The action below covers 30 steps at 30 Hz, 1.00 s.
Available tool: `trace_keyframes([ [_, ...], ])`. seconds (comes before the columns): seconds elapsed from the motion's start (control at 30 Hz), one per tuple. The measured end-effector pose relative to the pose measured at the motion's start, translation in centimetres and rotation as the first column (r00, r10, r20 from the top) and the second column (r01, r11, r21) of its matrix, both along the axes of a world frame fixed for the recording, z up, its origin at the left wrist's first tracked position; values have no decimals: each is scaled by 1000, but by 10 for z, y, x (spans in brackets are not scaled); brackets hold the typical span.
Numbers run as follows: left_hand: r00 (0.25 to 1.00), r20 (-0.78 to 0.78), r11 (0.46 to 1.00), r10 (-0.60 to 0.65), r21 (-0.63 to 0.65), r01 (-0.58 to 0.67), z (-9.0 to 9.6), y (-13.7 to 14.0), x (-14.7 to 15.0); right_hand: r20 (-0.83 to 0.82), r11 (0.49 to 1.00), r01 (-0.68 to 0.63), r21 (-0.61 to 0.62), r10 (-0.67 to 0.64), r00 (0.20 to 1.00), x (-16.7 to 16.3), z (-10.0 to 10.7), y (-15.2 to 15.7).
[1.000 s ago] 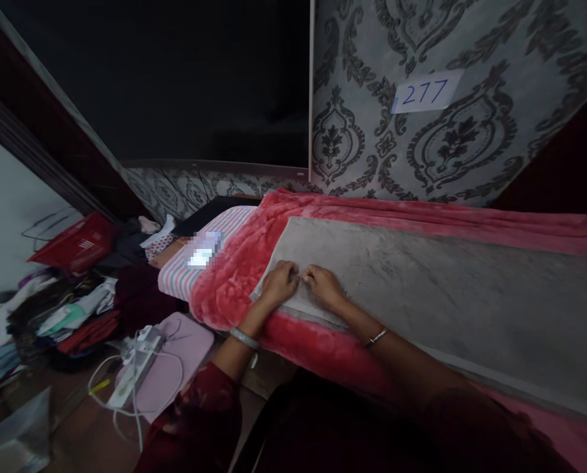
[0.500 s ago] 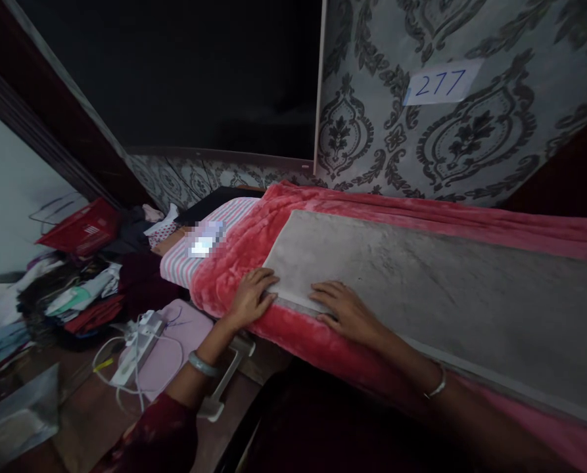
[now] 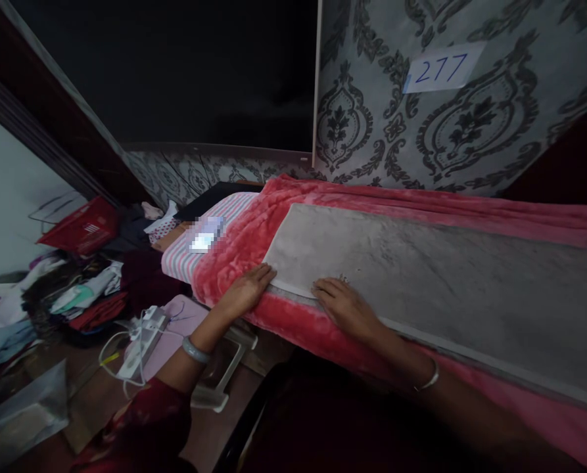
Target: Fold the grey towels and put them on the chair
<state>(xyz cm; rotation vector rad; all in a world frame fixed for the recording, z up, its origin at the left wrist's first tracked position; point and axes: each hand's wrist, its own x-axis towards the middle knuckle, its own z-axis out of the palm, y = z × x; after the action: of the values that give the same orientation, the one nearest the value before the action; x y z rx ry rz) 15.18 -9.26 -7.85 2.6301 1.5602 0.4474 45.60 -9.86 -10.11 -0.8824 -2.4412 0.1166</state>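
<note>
A long grey folded blanket (image 3: pixel 421 282) with a paler edge lies on a red plush blanket (image 3: pixel 288 322). My left hand (image 3: pixel 246 289) is at the grey blanket's near left corner, its fingers together over the edge and its thumb out of sight. Farther right along the same front edge, my right hand (image 3: pixel 345 309) has bent fingers on top of the cloth; its thumb is hidden, apparently under the top layer. Between the hands the pale edge sags slightly, with a strip of the lower layer showing beneath it.
A striped pink-and-white cloth (image 3: pixel 179 259) sticks out at the left end, bearing a blurred-out bright object (image 3: pixel 207 235). Piled clothes (image 3: pixel 89 292), a red basket (image 3: pixel 79 226) and a white power strip (image 3: pixel 142 341) with cables are lower left. A dark screen (image 3: pixel 199 72) hangs behind.
Both thumbs, visible before, are now hidden at the blanket's edge. My left fingers have drawn closer together at the corner. The view has shifted slightly.
</note>
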Motion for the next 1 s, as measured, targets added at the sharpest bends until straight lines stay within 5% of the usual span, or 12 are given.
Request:
trace_keyframes([
  [0.33, 1000, -6, 984, -18, 175, 19, -18, -12, -15, -95, 991, -55, 123, 67, 993, -1, -7, -4],
  [0.53, 997, 32, 982, 67, 175, -72, -26, -14, -15, 69, 998, -56, 35, 53, 996, -6, 1, -5],
  [0.83, 971, 205, 993, 121, -9, -122, 11, -3, -17, -63, 990, -115, -80, 110, 992, 8, 19, -1],
  [1.0, 945, 165, 947, 281, -209, -244, 41, 42, 8, 47, 995, 43, -90, -39, 998, 36, 24, 8],
])
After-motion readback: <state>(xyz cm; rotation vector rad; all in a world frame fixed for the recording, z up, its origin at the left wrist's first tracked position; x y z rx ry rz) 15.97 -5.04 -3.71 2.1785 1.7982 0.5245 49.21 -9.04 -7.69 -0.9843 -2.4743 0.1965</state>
